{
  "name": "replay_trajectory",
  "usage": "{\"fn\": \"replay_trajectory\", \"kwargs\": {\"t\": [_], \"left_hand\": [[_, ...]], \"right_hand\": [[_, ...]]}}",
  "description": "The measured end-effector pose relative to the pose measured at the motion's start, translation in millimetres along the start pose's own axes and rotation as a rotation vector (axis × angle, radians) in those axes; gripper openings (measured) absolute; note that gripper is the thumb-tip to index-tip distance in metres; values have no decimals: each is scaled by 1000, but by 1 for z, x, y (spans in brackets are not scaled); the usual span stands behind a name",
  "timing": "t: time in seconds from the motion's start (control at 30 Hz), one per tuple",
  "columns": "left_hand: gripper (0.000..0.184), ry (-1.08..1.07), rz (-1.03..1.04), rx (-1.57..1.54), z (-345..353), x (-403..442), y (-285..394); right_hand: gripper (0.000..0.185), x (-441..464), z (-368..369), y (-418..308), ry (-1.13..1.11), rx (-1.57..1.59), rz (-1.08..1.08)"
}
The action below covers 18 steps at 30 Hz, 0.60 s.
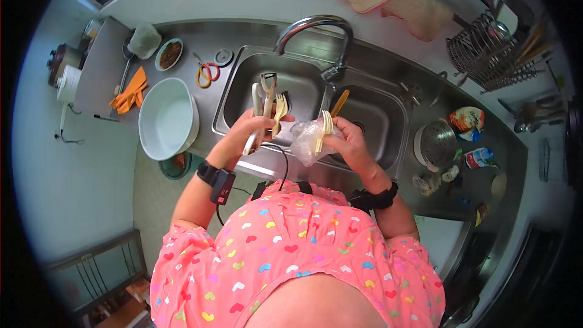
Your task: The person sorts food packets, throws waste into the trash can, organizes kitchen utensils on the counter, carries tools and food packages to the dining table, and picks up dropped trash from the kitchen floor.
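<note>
My left hand (243, 132) is closed around a bundle of utensils over the front of the left sink basin. A peeler (268, 88) and a white handle (257, 98) stick up from it, with a cream fork (280, 111) beside them. Opposite it, my right hand (353, 144) grips a crumpled clear plastic bag (306, 144) together with cream plastic forks (327, 124). A yellow-brown handle (340, 103) shows just beyond the right fingers; whether they hold it I cannot tell.
A curved faucet (316, 21) rises behind the double sink (243, 67). Leftward are a white basin (167, 118), scissors (205, 73), orange gloves (130, 93) and a bowl of brown food (169, 54). To the right stand a perforated metal pot (436, 144) and food packets (467, 120). A dark cable (285, 167) hangs near my front.
</note>
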State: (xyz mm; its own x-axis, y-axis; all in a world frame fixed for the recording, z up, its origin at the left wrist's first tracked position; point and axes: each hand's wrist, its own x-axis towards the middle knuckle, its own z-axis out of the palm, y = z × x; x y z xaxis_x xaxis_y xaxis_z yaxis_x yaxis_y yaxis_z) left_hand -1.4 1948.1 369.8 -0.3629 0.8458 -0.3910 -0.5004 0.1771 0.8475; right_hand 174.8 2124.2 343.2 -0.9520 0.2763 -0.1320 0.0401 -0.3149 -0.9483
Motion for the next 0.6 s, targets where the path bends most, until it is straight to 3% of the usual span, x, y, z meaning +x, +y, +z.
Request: {"fn": "replay_trajectory", "kwargs": {"t": [0.07,0.17,0.3,0.4,0.6], "left_hand": [[41,51,31,-66,-3,0,-14],[53,-6,49,-191,-7,-3,-23],[50,-6,10,-305,-14,-8,-36],[43,146,27,-321,-12,-13,-39],[43,93,11,-362,-24,-18,-49]], "right_hand": [[22,10,4,12,3,-167,-85],[21,18,11,18,6,-163,-46],[22,26,18,22,-37,-94,-4],[23,32,21,25,-60,-97,6],[24,43,30,30,-110,-225,38]]}}
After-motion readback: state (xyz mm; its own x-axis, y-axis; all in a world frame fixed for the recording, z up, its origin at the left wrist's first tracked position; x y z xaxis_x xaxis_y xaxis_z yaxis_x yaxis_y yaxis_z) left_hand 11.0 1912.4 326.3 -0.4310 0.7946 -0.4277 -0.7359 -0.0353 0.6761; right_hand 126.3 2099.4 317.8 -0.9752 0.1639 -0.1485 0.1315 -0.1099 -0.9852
